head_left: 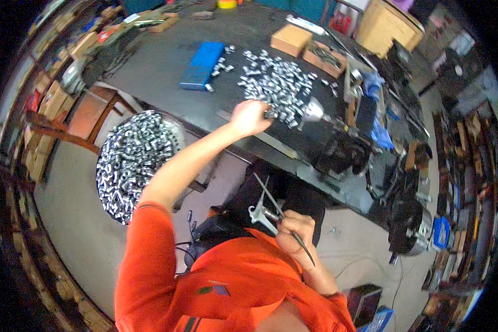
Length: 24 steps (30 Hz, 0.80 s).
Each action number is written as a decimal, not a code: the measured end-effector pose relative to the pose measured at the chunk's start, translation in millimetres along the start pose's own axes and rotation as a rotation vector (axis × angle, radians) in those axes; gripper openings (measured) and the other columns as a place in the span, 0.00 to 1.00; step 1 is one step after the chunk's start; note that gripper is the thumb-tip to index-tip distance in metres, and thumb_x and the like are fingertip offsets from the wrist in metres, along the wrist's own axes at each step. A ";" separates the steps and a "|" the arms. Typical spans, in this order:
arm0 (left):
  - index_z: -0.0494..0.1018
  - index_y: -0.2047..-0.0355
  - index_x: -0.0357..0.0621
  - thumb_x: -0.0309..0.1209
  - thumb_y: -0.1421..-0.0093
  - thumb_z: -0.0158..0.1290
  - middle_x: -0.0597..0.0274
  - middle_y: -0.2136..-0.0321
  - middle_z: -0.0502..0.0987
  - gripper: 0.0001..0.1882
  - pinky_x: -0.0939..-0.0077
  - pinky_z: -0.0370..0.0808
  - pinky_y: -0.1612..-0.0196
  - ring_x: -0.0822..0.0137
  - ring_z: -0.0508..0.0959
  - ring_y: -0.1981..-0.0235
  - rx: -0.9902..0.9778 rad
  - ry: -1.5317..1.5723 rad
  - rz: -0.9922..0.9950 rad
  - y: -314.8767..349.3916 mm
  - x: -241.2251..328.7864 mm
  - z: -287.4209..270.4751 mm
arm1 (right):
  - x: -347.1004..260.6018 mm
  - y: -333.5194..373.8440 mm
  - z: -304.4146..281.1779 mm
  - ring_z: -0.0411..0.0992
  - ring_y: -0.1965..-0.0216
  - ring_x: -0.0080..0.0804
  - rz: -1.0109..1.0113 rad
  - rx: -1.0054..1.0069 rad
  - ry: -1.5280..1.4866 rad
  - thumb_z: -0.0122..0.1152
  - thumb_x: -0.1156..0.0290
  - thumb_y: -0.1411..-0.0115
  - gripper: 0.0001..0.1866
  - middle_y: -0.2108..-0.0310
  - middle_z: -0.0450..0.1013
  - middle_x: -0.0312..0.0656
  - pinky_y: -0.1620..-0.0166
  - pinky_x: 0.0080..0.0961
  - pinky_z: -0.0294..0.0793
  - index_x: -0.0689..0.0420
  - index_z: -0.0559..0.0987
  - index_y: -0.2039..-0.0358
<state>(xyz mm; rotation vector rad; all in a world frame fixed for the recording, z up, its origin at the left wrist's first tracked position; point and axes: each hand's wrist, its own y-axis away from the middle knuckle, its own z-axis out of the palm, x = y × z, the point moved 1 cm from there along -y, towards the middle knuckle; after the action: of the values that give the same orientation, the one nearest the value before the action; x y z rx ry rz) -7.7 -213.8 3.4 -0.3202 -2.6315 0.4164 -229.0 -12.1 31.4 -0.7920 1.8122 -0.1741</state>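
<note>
My left hand [250,118] reaches over the table to the near edge of a pile of small shiny metal fittings [279,80]. Its fingers are bent together there, and what lies between the fingertips is partly hidden. Close to my body, my right hand [295,233] is closed around a long thin metal tool [269,195] with a pointed end, which sticks out on both sides of the fist. A pale metal piece with a hooked end [258,214] also juts from that hand; its exact kind is unclear.
A round container heaped with similar metal fittings [133,166] stands left of my arm, by a wooden chair [91,113]. On the dark table [155,66] lie a blue box [203,65], cardboard boxes [291,40] and a rounded silver metal part [314,110]. Dark machinery [346,155] sits at the right.
</note>
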 end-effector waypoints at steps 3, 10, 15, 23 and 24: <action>0.74 0.56 0.39 0.29 0.52 0.57 0.56 0.78 0.78 0.20 0.72 0.74 0.73 0.67 0.77 0.81 0.087 0.453 -0.209 -36.6 -27.8 -0.6 | 5.3 -0.1 8.5 0.56 0.90 0.32 -0.050 -0.003 0.022 0.51 0.81 0.65 0.10 0.89 0.54 0.39 0.85 0.26 0.51 0.57 0.59 0.90; 0.76 0.61 0.35 0.35 0.46 0.57 0.53 0.71 0.80 0.16 0.70 0.75 0.65 0.67 0.79 0.71 -0.055 0.153 -0.106 18.0 -63.7 -63.4 | 16.9 16.3 -5.1 0.54 0.88 0.31 0.098 0.090 0.039 0.51 0.80 0.65 0.10 0.88 0.54 0.39 0.83 0.25 0.49 0.58 0.58 0.89; 0.79 0.68 0.44 0.40 0.51 0.54 0.49 0.71 0.79 0.15 0.62 0.76 0.60 0.53 0.80 0.66 0.009 -0.188 -0.411 105.7 -180.7 -115.0 | 22.6 15.6 0.1 0.56 0.87 0.33 0.102 -0.012 -0.029 0.52 0.79 0.65 0.11 0.88 0.55 0.40 0.82 0.26 0.51 0.58 0.59 0.89; 0.78 0.70 0.41 0.42 0.51 0.57 0.48 0.66 0.79 0.16 0.61 0.77 0.60 0.53 0.80 0.63 -0.324 -0.636 -0.620 138.6 -196.9 -81.8 | 19.1 11.8 -1.0 0.56 0.86 0.33 0.115 -0.071 -0.015 0.53 0.80 0.64 0.10 0.87 0.55 0.39 0.82 0.26 0.52 0.58 0.60 0.88; 0.78 0.69 0.40 0.41 0.51 0.57 0.48 0.66 0.79 0.16 0.61 0.77 0.60 0.53 0.80 0.63 -0.322 -0.629 -0.655 138.4 -202.4 -80.9 | 19.1 12.8 -3.3 0.56 0.87 0.33 0.116 -0.065 -0.005 0.53 0.80 0.64 0.10 0.87 0.55 0.40 0.82 0.25 0.52 0.58 0.60 0.88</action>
<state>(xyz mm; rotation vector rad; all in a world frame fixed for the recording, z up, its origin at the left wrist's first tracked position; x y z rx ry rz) 227.5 -125.1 -55.7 0.6800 -3.1820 -0.1639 -240.9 -14.4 11.6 -0.7301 1.8611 -0.0377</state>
